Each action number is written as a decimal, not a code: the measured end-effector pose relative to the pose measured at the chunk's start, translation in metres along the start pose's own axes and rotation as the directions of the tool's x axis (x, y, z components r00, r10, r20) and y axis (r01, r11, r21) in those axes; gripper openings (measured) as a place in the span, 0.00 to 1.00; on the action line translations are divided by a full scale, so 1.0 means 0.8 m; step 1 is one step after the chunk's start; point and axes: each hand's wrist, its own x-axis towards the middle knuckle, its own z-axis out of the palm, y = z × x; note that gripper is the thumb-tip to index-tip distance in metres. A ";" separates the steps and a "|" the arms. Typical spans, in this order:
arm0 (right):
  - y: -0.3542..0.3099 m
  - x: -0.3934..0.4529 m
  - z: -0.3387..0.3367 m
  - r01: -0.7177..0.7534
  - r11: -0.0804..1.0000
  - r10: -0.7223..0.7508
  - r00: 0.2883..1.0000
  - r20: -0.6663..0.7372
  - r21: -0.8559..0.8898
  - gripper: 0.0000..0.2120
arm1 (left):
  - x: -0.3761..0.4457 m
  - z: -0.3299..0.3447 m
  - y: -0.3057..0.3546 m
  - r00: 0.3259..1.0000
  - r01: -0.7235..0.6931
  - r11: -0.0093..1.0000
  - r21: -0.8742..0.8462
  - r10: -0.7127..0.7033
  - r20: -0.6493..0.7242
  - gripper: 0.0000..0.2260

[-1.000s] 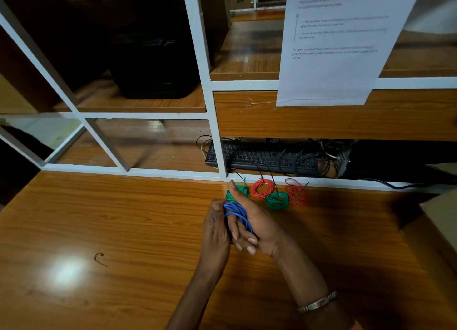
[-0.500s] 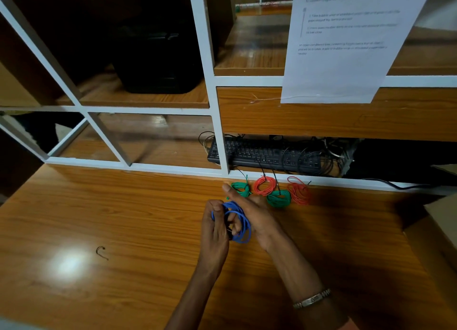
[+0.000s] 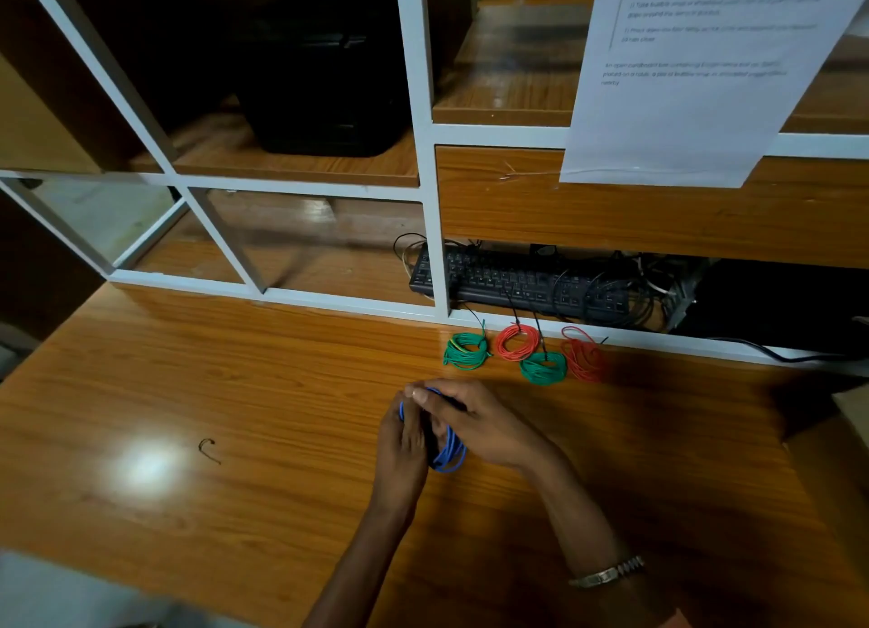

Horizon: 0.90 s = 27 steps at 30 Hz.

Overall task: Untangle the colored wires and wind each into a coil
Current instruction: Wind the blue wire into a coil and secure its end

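- Head view, progress: four finished coils are laid out at the back edge of the worktop (image 3: 235,392), just in front of the white shelf frame (image 3: 425,166). From left to right they are a green coil (image 3: 465,351), a red coil (image 3: 517,341), a second green coil (image 3: 544,368) and a looser red coil (image 3: 582,355).
- The second green coil is touched or slightly overlapped by the looser red coil; the other two lie apart.
- The blue wire (image 3: 450,453) is held above the worktop between both hands, nearer the person than the finished coils, and is already gathered into several loops.
- The left hand (image 3: 404,439) is curled round the left side of the blue loops.
- The right hand (image 3: 475,423) is closed over the top of the loops, the thumb and fingertips meeting those of the left hand at the upper end.
- Judged from this layout, the task is near its end: four wires are wound, and the blue one remains to be finished and set down. No tangled wire is seen elsewhere.
- A small dark hook-shaped scrap (image 3: 208,449) lies well to the left on the worktop.
- Head view, containers: the low shelf bay behind the coils holds a black keyboard (image 3: 517,281) and a mass of dark cables (image 3: 611,288).
- The upper left bay holds a dark boxy object (image 3: 324,72), not identifiable.
- A printed sheet (image 3: 696,72) hangs over the right shelves; its text is blurred.
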 end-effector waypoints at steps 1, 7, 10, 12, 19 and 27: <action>-0.001 0.002 0.005 0.011 1.000 -0.010 1.000 -0.025 0.021 0.13 | -0.003 0.001 0.005 0.998 0.064 0.997 -0.042 -0.065 -0.025 0.15; 0.013 0.021 0.027 0.045 0.998 -0.033 0.976 -0.217 0.051 0.13 | 0.001 -0.013 0.019 0.932 0.347 0.917 -0.197 -0.361 -0.036 0.28; 0.021 0.028 0.044 0.073 0.995 -0.052 0.961 -0.272 0.070 0.15 | -0.005 -0.025 0.013 0.889 0.416 0.806 -0.420 -0.459 0.001 0.26; 0.024 0.031 0.056 0.070 0.992 -0.038 0.956 -0.292 0.101 0.13 | -0.009 -0.031 0.010 0.870 0.429 0.774 -0.465 -0.494 -0.019 0.25; 0.017 0.045 0.100 -0.026 0.987 0.061 0.973 -0.221 0.158 0.03 | -0.015 -0.065 0.004 0.865 0.442 0.834 -0.329 -0.494 -0.090 0.20; 0.013 0.078 0.172 -0.076 0.994 0.066 0.990 -0.127 -0.079 0.19 | -0.037 -0.142 -0.014 0.937 0.331 0.941 -0.078 -0.337 -0.089 0.21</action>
